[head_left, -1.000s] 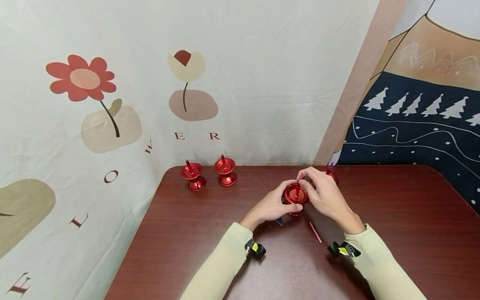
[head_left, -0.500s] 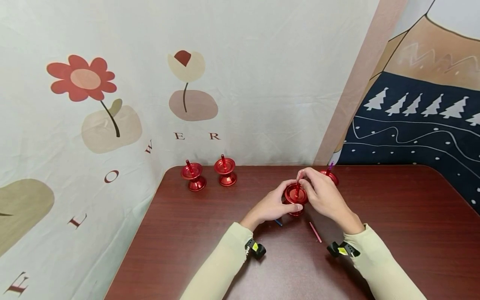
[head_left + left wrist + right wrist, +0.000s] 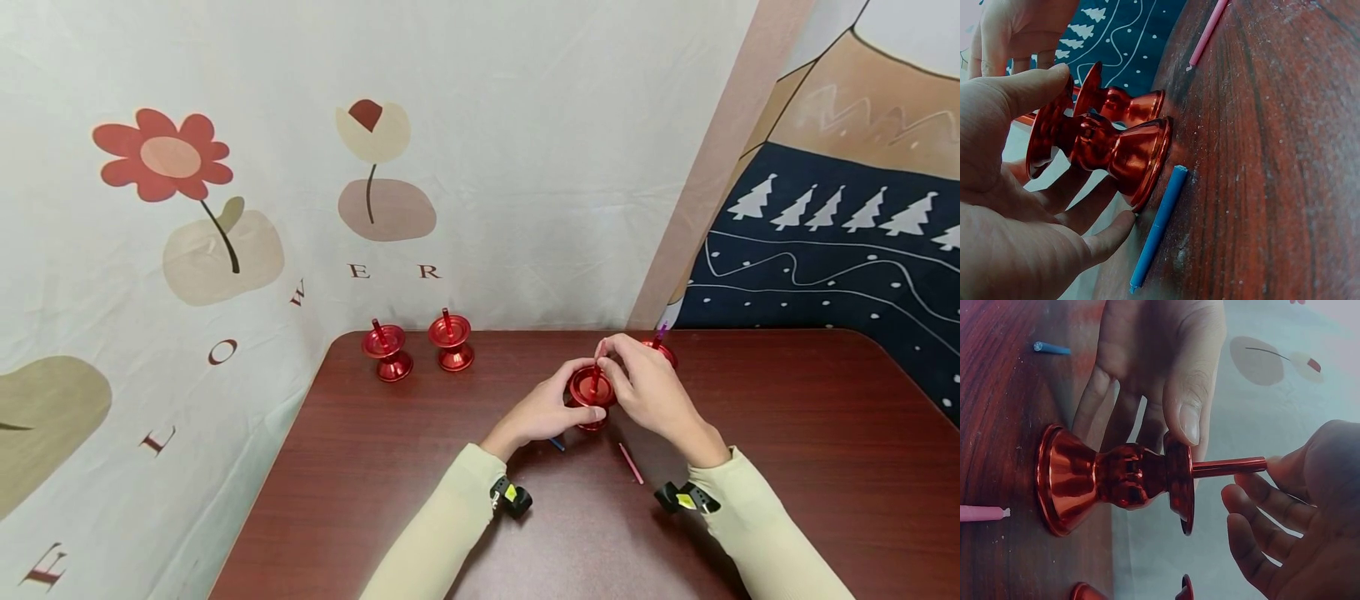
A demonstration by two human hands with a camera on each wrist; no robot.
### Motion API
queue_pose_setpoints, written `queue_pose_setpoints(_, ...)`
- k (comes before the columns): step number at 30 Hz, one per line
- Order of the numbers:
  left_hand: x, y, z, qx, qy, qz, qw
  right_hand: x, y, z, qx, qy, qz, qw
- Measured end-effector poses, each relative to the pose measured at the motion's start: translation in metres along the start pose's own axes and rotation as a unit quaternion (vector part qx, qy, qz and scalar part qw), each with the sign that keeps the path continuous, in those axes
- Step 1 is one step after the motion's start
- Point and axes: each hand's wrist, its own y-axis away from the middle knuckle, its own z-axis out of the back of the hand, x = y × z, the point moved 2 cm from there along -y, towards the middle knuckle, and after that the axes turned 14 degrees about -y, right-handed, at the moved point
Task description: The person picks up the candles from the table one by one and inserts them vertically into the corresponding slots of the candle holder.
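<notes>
Red metallic candle holder (image 3: 1127, 476) upright; my left hand (image 3: 551, 410) curled round dish (image 3: 1180, 490), right hand (image 3: 654, 393) pinching tip of stem (image 3: 1229, 467).

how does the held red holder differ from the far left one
The left grip is around the held holder, the right grip at its tube; the far-left holder stands untouched.
The held holder is near a blue stick and pink stick; the far-left holder is beside another red holder.
Both are shiny red, with a dish, tube and flared base.
</notes>
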Motion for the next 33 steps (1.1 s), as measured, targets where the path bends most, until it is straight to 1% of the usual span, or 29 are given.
queue_pose_setpoints(8,-0.0017,0.001,0.0011,0.001,0.002,0.001,1.0,0.0011,-0.0004,0.0014,-0.005,-0.002,0.008,1.0)
queue_pose_setpoints(16,-0.0012,0.0011,0.001,0.004,0.008,0.004,0.9999,0.0025,-0.0005,0.005,0.0,-0.016,0.002,0.9999)
queue_pose_setpoints(22,-0.0013,0.0011,0.0013,0.007,-0.005,0.01,0.9999,0.0002,-0.0004,0.0056,-0.001,-0.04,0.002,0.9992)
queue_pose_setpoints(25,-0.0014,0.0011,0.0014,0.009,-0.01,0.012,0.9998,-0.0013,-0.0004,0.0053,-0.006,-0.055,0.012,0.9984)
queue_pose_setpoints(30,-0.0012,0.0009,0.0011,0.008,-0.013,0.013,0.9998,-0.0031,-0.001,0.0023,-0.007,-0.052,0.049,0.9974)
queue_pose_setpoints(33,-0.0008,0.0007,0.0008,0.008,-0.013,0.015,0.9998,-0.0034,-0.0009,0.0022,-0.013,-0.052,0.047,0.9974)
